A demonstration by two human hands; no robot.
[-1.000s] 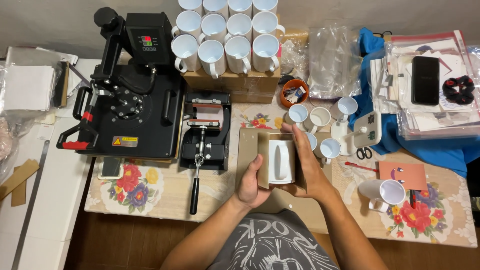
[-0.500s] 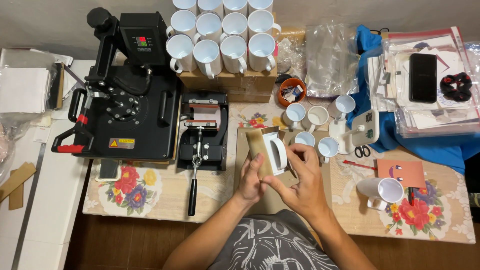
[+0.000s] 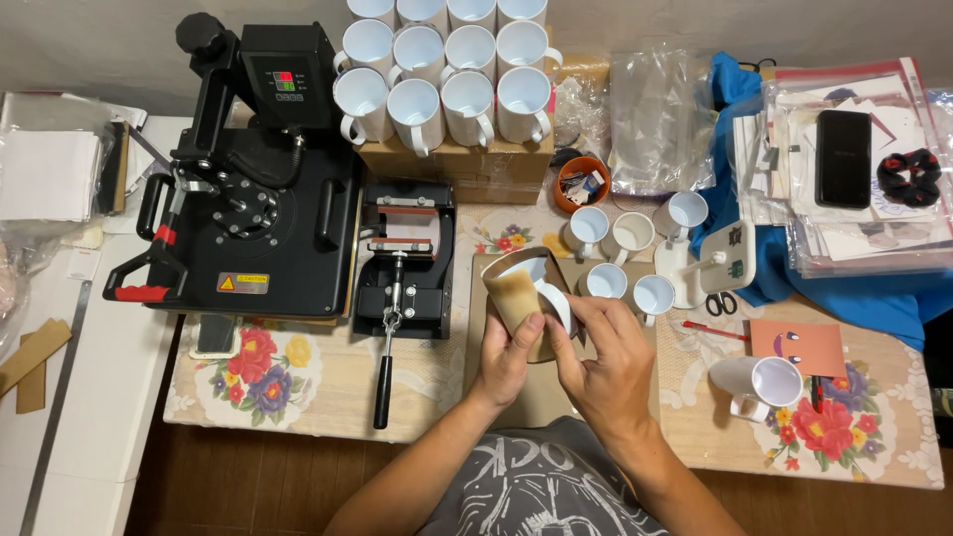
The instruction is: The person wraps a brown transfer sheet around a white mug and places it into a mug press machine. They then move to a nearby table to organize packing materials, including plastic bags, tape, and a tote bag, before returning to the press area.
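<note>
I see both hands holding a paper-wrapped mug just right of the mug press on the bench. Left hand cups it; right hand fingers press the wrap (seemingly smoothing). Next, I judge, comes steady sliding toward the press.

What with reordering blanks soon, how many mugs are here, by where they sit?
White mugs on the cardboard box: 12
Loose upright mugs: 5
Mug lying on its side: 1
Paper-wrapped mug in the left hand and right hand: 1
Total: 19
</note>
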